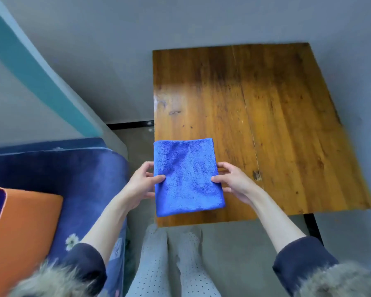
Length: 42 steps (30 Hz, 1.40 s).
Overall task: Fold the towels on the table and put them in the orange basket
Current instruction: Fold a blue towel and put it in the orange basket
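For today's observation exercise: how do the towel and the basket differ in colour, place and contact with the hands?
The towel is blue, the basket orange. The towel is over the table's near edge; the basket sits left of it, on a blue seat. The left hand and right hand pinch the towel, not the basket.

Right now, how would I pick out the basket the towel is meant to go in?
Start at the wooden table, then look left to the dark blue sofa beside it. The orange basket stands on the sofa at the picture's lower left edge, the only orange thing there, with blue cloth showing inside.
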Tool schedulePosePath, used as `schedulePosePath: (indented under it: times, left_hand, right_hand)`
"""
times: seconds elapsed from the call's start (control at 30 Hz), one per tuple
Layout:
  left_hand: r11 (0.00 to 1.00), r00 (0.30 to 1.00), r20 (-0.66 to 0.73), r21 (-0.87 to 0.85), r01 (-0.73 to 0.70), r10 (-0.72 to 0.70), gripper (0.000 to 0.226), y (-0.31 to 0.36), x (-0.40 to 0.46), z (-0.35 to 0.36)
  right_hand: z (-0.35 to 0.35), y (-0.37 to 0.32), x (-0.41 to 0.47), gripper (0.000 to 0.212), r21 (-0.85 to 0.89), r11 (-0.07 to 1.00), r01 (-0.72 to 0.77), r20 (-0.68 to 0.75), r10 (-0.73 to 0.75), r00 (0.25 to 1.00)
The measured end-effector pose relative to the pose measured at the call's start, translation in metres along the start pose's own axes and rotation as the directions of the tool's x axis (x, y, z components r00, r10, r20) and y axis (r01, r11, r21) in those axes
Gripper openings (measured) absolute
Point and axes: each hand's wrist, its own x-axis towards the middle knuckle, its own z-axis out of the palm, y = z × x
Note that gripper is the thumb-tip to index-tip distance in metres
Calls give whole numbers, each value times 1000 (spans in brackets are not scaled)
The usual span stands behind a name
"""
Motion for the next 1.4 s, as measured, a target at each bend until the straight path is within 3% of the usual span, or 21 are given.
schedulePosePath:
  times: [0.23,0.47,0.7,0.93,1.07,1.27,1.4]
  left_hand:
    - [988,973,-230,-137,-67,34,21,-20,-65,-79]
    - [948,913,-408,-298,-113,-19,21,-73,-123,-165]
    - [838,824,-550,-508,-197,-140,20,-136,-175,-272]
    - [715,669,-643,-658,-234,-373,35,-214,-204,-379]
    - [697,565,-638,-701,-147,-522,27,-266,-201,-408]
    - [787,360,-712,-605,121,-602,27,-328,-162,-414]
    - [770,311,-705,-567,294,-638,24,-346,-134,-412]
  right_hand:
    - [94,-45,-2,31,-163,984,72,185,-41,982]
    - [226,-63,2,13,-365,922,132,343,1,939]
    - [388,-67,4,7,-511,841,179,482,107,870]
    - [558,-49,13,9,-619,734,280,578,185,795]
    - [629,-9,38,11,-739,612,283,549,302,779]
    - [682,56,86,23,-852,480,209,438,434,788]
    - [702,83,110,18,-884,396,251,416,418,807]
